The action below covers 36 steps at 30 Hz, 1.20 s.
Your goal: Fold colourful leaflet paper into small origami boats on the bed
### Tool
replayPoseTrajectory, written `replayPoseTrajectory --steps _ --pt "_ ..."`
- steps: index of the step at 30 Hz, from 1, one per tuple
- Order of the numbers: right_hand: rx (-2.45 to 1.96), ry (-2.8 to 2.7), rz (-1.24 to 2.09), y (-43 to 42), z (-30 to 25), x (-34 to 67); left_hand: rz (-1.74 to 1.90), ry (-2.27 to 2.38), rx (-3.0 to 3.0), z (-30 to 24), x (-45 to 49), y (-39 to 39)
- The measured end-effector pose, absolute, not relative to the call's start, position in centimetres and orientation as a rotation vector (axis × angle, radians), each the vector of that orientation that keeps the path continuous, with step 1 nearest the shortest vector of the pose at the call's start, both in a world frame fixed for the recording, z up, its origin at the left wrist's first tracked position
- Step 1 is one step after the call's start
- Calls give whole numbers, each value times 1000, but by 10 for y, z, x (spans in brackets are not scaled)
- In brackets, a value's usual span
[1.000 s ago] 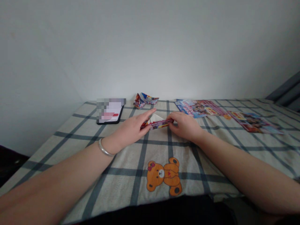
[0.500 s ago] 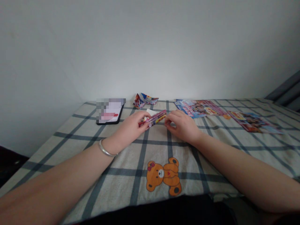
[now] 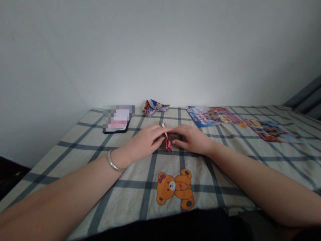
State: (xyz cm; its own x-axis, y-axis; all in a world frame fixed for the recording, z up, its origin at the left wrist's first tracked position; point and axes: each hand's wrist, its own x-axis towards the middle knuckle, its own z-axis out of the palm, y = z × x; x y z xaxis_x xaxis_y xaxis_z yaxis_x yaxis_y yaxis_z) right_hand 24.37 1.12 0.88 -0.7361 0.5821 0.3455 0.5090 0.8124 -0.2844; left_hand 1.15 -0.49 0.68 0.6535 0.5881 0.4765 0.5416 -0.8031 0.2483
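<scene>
Just past the bear print on the checked cloth, the left hand and right hand meet fingertip to fingertip. Both pinch a small folded paper strip held on edge against the cloth between them — a fold being creased, by the look of it. That crease calls for firm, even pressure with the edges aligned; farther back lie a phone, a folded paper shape and leaflets.

Checked bedsheet, phone, folded paper bits, blue leaflet, pink leaflet, paper strip ctr
</scene>
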Motion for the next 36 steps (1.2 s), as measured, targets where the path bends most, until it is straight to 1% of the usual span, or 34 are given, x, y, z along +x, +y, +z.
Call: replayPoseTrajectory --steps 8,14,17,20,27,36 --pt "-757 -2564 383 6 11 237 716 1193 3193 10 16 -13" --pt "-724 -2542 464 8 9 238 911 1516 3092 10 19 -15" --pt "-727 -2545 451 8 9 238 972 1401 3075 7 14 -8" --pt "-709 -2552 450 9 9 237 872 1217 3077 4 10 -1" --pt "-696 -2557 477 10 10 236 840 1192 3040 0 6 6" --pt "-916 -2463 385 9 7 236 833 998 3031 -7 3 9"
